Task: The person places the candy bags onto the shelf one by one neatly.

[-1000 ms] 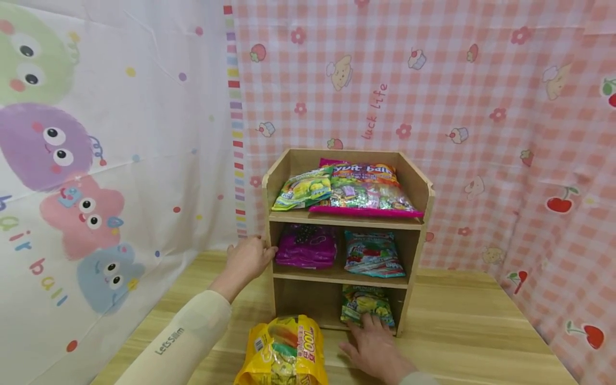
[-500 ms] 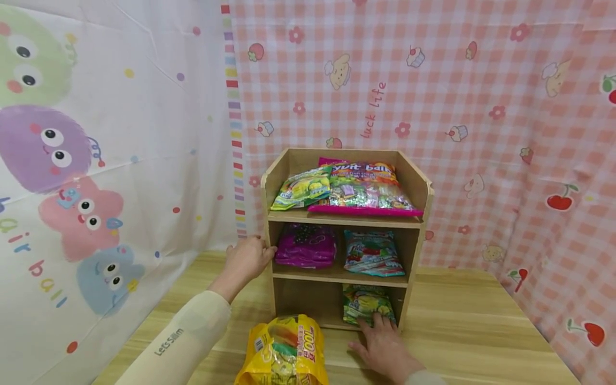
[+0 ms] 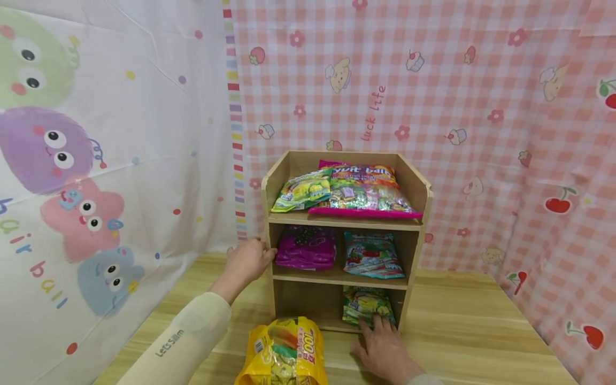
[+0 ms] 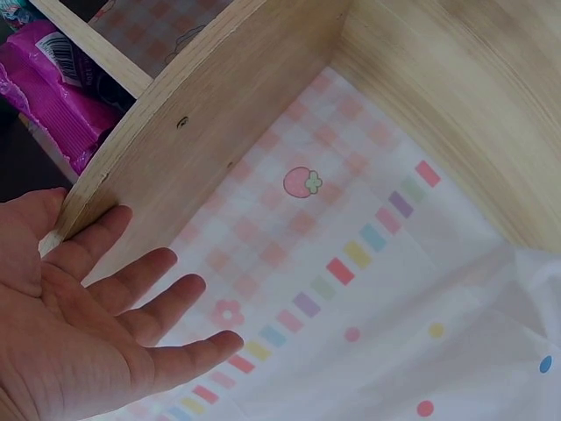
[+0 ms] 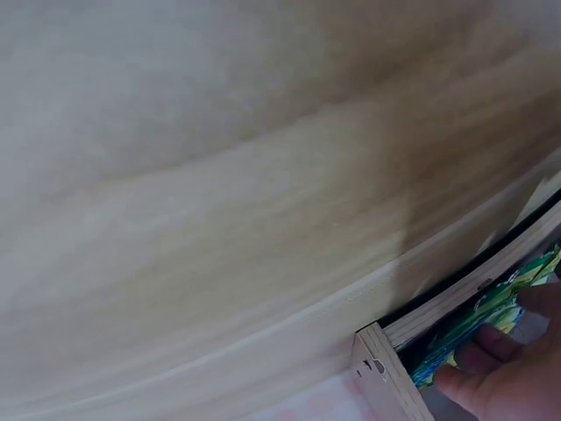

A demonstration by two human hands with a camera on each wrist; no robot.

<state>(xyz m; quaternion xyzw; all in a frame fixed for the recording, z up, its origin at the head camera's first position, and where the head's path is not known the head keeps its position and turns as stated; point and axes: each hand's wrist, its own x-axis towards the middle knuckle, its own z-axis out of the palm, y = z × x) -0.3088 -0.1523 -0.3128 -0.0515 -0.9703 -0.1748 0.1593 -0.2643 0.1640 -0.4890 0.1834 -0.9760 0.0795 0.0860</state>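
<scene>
A small wooden shelf (image 3: 339,282) with three levels stands on the table. My left hand (image 3: 247,262) pinches the front edge of its left side panel (image 4: 184,123), thumb on the front edge and index finger along the outer face, the other fingers spread. At the lower right, my right hand (image 3: 385,347) touches the front of a green and yellow candy bag (image 3: 367,305) with its fingertips. That bag lies at the right of the bottom level. In the right wrist view, the fingers (image 5: 491,351) lie against the bag, close to the shelf's side panel.
A yellow candy bag (image 3: 286,350) stands in front of the shelf. The middle level has a purple bag (image 3: 306,248) and a teal bag (image 3: 372,255). A large pink-edged bag (image 3: 366,192) and a green bag (image 3: 304,190) lie on top. Patterned cloths (image 3: 462,96) hang behind.
My right hand has shifted slightly to the right, and the bottom bag's left edge moved a little with it. Over the last half second both hands stay in place.
</scene>
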